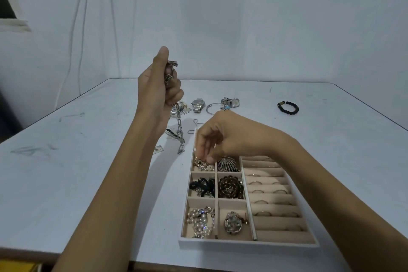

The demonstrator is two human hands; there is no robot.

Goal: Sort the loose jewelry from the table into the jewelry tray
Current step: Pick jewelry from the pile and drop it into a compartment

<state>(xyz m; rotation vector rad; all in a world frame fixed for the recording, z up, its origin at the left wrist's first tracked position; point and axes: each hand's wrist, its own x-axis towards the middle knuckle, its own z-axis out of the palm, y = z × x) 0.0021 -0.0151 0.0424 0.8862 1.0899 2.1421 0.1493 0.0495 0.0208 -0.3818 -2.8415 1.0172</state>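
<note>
While the left hand point(159, 86) is gripping a silver chain point(180, 137) dangling at frame centre, right hand point(220, 139) is pinching a gold-and-pearl piece point(202, 164), left-column compartment of the jewelry tray point(249, 243), lower right, watch point(197, 105) lying beyond.

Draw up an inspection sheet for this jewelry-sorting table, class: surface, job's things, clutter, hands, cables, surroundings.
Surface: pale table, scuffed with dark marks.
Job's things: jewelry tray at the near edge, left compartments filled, rings in the right-hand rolls; a round watch, a bangle and a black bead bracelet loose at the far side.
Clutter: nothing seen.
Hands: left hand raised, gripping a silver chain that dangles; right hand fingertips down at a pearl piece in the tray, grip unclear.
Cables: thin lines on the back wall, cable or fold unclear.
Surroundings: dark opening upper left.
</note>
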